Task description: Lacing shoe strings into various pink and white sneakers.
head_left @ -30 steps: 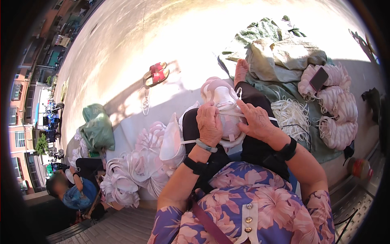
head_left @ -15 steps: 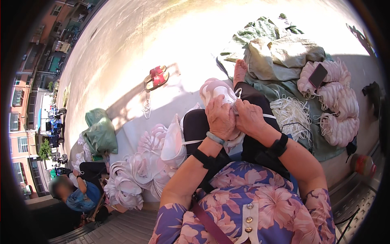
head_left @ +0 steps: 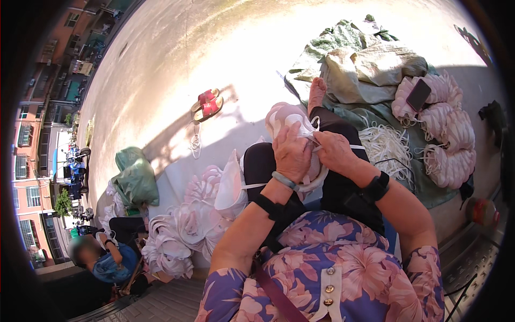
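Observation:
A pink and white shoe upper (head_left: 281, 114) rests over my lap between my knees. My left hand (head_left: 293, 154) is closed on its side, fingers pressed near the lacing. On the right of the upper, my right hand (head_left: 337, 152) pinches a white shoelace (head_left: 316, 124) close to the eyelets, and a length of lace trails off across my right thigh. The fingertips of both hands nearly meet, and the lace between them is partly hidden. Another pale upper (head_left: 227, 185) leans by my left knee, next to stacked uppers (head_left: 189, 222).
Loose white laces (head_left: 387, 147) lie on green cloth at right, near bundled pink uppers (head_left: 449, 145) with a phone (head_left: 418, 95) on top. Sacks (head_left: 375, 72) lie ahead. Red sandals (head_left: 207, 104) and a green bag (head_left: 135, 174) are at left, with a seated person (head_left: 115, 263).
My right hand has shifted slightly right and down, and the lace loop by the eyelets stands out more. My left hand stays on the upper. The whole view has moved a little.

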`<state>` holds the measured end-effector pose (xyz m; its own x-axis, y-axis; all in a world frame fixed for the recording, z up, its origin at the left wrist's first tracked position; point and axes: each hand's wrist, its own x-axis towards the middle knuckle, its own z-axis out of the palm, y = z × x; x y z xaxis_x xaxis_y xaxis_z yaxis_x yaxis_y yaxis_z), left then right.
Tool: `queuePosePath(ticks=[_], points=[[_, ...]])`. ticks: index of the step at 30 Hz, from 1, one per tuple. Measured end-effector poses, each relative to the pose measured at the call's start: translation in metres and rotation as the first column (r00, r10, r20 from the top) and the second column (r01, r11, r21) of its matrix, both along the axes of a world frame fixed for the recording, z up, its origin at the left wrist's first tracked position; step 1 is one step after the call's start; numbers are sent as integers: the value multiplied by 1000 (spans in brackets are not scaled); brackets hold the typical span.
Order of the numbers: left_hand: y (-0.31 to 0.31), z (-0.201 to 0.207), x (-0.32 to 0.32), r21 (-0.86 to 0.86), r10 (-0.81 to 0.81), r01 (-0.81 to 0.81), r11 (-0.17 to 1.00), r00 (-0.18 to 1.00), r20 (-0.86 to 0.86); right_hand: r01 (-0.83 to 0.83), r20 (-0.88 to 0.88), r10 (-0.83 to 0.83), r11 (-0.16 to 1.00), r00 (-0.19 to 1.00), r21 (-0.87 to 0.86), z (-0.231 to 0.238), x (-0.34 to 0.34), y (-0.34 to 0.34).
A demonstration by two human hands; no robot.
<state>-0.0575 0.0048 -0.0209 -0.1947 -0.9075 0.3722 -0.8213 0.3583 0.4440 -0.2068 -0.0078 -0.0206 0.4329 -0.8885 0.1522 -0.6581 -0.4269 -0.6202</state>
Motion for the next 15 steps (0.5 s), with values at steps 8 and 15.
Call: queuePosePath(ticks=[8,15], points=[[-2,-1,-12,-126,41,-13,992,973,226,5,72,-9,998,997,59,4,-2,4],[-2,-9,-10,-90,30,-22,996,996,85,87,166,-103,991,981,103,-5,0,7]])
